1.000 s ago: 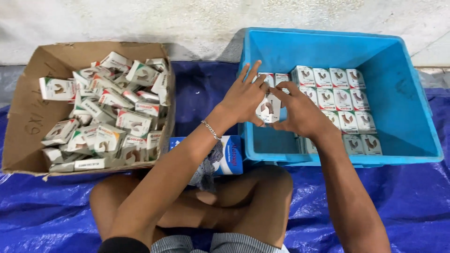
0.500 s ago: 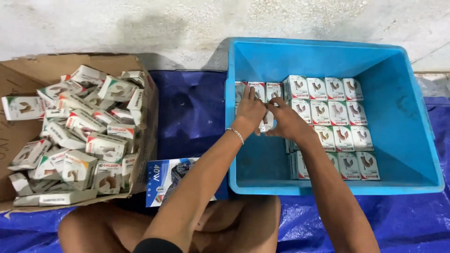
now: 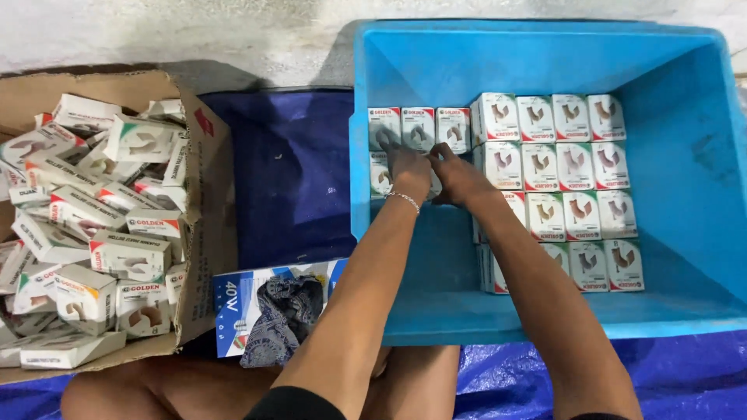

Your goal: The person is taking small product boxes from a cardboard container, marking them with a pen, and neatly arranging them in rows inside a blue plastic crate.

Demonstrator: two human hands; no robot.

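Observation:
Both my hands reach into a blue plastic crate (image 3: 700, 155). My left hand (image 3: 406, 167), with a thin bracelet at the wrist, presses on a small white box (image 3: 380, 173) in the crate's left part. My right hand (image 3: 455, 175) touches the same cluster from the right. A row of three small white boxes (image 3: 419, 127) stands just beyond the fingers. To the right, several more white boxes (image 3: 560, 183) sit packed in neat rows. Whether either hand grips a box is hidden by the fingers.
An open cardboard carton (image 3: 206, 225) on the left holds a loose heap of the same small white boxes (image 3: 93, 225). A flat blue-and-white box (image 3: 268, 307) with dark patterned cloth lies by my knees. Blue tarp (image 3: 292, 171) covers the floor; a pale wall runs behind.
My view has moved closer over the crate. Both hands have pushed deeper into the crate and lowered onto the boxes at its left part.

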